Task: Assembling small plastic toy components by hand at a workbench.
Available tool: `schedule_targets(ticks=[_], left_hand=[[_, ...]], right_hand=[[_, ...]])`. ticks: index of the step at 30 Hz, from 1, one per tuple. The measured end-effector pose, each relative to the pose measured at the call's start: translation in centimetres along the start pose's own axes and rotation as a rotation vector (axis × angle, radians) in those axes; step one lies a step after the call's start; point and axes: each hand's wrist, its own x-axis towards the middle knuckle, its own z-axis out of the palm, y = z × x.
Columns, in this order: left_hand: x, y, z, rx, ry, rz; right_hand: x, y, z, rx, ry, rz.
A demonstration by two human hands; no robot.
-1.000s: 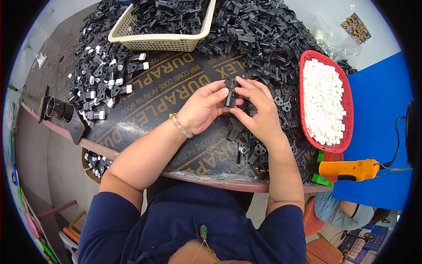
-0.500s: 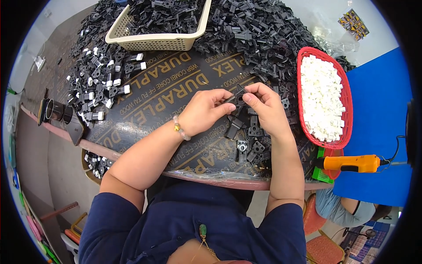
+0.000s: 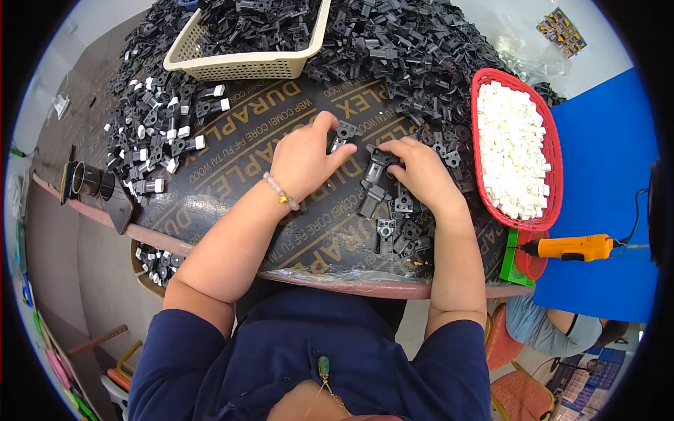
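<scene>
Over the middle of the dark board, my left hand (image 3: 303, 156) grips a black plastic bracket (image 3: 345, 131) between thumb and fingers; its flat end with holes sticks out past them. To its right, my right hand (image 3: 421, 174) has thumb and fingertips closed on another black plastic part (image 3: 378, 165), low over the board. Just below that part lies a further black piece (image 3: 372, 201). Several loose black parts (image 3: 385, 235) are spread under my right wrist, near the front edge.
A beige basket (image 3: 246, 68) of black parts stands at the back, amid a large heap (image 3: 414, 56). Parts with white caps (image 3: 175, 133) lie left. At right are a red basket (image 3: 554, 161) of white pieces and an orange electric screwdriver (image 3: 572, 247) above a green tray (image 3: 518, 263).
My hands, earlier together at one black part, have moved apart. My left hand has shifted up and left with a bracket; my right hand has come down slightly onto another part.
</scene>
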Motion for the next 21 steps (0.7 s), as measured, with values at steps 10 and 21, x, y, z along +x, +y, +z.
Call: schedule_targets(ticks=[10,21], left_hand=[[-1.0,0.3,2.9,-0.577,0.117,0.255],[-0.9,0.5,1.9,-1.861,-0.533,-0.292]], right_hand=[[0.5,-3.5,0.0,0.201,0.411,-0.192],[0.2,-4.8,-0.4,0.102,0.740,-0.411]])
